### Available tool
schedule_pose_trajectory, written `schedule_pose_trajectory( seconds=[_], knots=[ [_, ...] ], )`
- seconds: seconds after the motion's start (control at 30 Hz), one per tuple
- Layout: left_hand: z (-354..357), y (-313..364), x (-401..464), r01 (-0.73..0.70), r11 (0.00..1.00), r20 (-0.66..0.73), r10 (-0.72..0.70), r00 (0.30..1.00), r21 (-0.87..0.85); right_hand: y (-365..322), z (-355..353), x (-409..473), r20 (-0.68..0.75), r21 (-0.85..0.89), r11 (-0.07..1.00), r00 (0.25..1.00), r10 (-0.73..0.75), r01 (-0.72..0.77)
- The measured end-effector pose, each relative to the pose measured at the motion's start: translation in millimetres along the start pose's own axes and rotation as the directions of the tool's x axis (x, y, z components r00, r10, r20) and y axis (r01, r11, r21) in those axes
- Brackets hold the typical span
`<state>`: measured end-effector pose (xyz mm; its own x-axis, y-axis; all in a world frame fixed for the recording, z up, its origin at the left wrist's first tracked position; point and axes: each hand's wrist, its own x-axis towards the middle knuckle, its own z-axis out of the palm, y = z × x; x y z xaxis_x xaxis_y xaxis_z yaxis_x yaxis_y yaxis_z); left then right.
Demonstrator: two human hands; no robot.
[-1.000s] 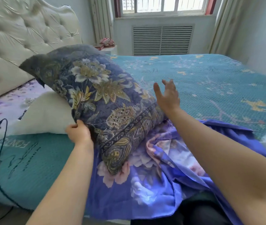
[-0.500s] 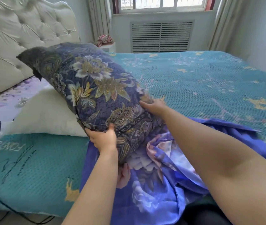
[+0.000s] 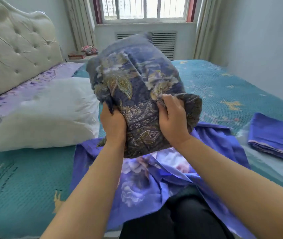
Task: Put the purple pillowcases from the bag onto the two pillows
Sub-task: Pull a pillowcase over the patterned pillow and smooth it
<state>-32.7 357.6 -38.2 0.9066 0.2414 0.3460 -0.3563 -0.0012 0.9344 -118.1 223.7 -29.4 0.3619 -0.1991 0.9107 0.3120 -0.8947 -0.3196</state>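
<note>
We see both hands closed on the near end of the dark floral pillow [image 3: 137, 87], which is held up in the middle of the frame. The left hand [image 3: 114, 125] has its fingers curled round the pillow's lower left corner, bunching the cloth there. The right hand [image 3: 172, 121] pinches a fold of the cover at the lower right, thumb and fingers pressed together on the fabric, with a loose flap of the cover sticking out past it to the right. Neither grip is open at all; each one has cloth inside it.

The pillow's long axis runs from the hands up and away toward the window [image 3: 146, 7] at the top of the frame, its far end highest. It is squeezed narrow between the two hands.

Directly under the hands and the pillow, the purple pillowcase [image 3: 142, 185] with pale flowers lies spread and rumpled on the bed [image 3: 25, 195], reaching to the lower edge of the frame. A second, folded purple pillowcase [image 3: 275, 135] lies at the right edge, well apart from the hands. A bare white pillow [image 3: 45, 116] rests at centre left, just beside the left hand, below the tufted headboard [image 3: 16, 49] in the upper left.
</note>
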Motion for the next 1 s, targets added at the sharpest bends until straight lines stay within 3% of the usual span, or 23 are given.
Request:
schedule_pose_trajectory(
  seconds=[0.17, 0.27, 0.4, 0.47, 0.5, 0.57, 0.63, 0.7, 0.73, 0.8, 0.83, 0.93, 1.0],
  knots=[
    [39, 30, -42, -0.218, 0.975, 0.140, 0.220, 0.965, -0.030, -11, -86, -41, -0.014, -0.128, 0.991, 0.999, -0.051, 0.049],
    [54, 46, -54, -0.339, 0.938, 0.259, 0.346, 0.902, -0.073, -17, -120, -69, 0.039, -0.229, 0.972, 0.998, -0.041, 0.049],
    [69, 55, -56, -0.437, 0.897, 0.425, 0.420, 0.802, -0.061, -29, -136, -85, 0.166, -0.217, 0.970, 0.983, -0.075, 0.110],
    [76, 53, -57, -0.509, 0.859, 0.591, 0.385, 0.709, 0.050, -33, -132, -91, 0.255, -0.236, 0.960, 0.963, -0.089, 0.151],
    [80, 49, -59, -0.515, 0.850, 0.699, 0.302, 0.648, 0.109, -34, -128, -95, 0.301, -0.245, 0.957, 0.951, -0.074, 0.152],
    [80, 43, -71, -0.497, 0.845, 0.880, 0.070, 0.470, 0.198, -32, -121, -95, 0.392, -0.280, 0.957, 0.919, 0.046, 0.072],
    [71, 33, -90, -0.528, 0.817, 0.957, -0.096, 0.273, 0.232, -25, -116, -87, 0.526, -0.278, 0.952, 0.809, 0.262, -0.127],
    [59, 20, -99, -0.546, 0.794, 0.959, -0.162, 0.231, 0.266, -17, -118, -78, 0.635, -0.178, 0.922, 0.676, 0.374, -0.343],
    [54, 15, -98, -0.567, 0.780, 0.958, -0.148, 0.245, 0.266, -18, -121, -75, 0.633, -0.126, 0.928, 0.691, 0.348, -0.351],
    [48, 4, -90, -0.622, 0.742, 0.963, -0.120, 0.242, 0.249, -18, -129, -77, 0.568, -0.131, 0.984, 0.805, 0.171, -0.117],
    [48, -2, -85, -0.642, 0.722, 0.962, -0.126, 0.243, 0.257, -18, -133, -81, 0.603, -0.193, 0.981, 0.791, 0.105, 0.016],
    [49, -7, -84, -0.681, 0.664, 0.949, -0.165, 0.268, 0.307, -12, -150, -98, 0.855, -0.371, 0.868, 0.485, 0.181, 0.329],
    [53, -2, -89, -0.698, 0.634, 0.943, -0.203, 0.265, 0.332, -7, -156, -110, 0.887, -0.407, 0.782, 0.408, 0.215, 0.472]
  ],
)
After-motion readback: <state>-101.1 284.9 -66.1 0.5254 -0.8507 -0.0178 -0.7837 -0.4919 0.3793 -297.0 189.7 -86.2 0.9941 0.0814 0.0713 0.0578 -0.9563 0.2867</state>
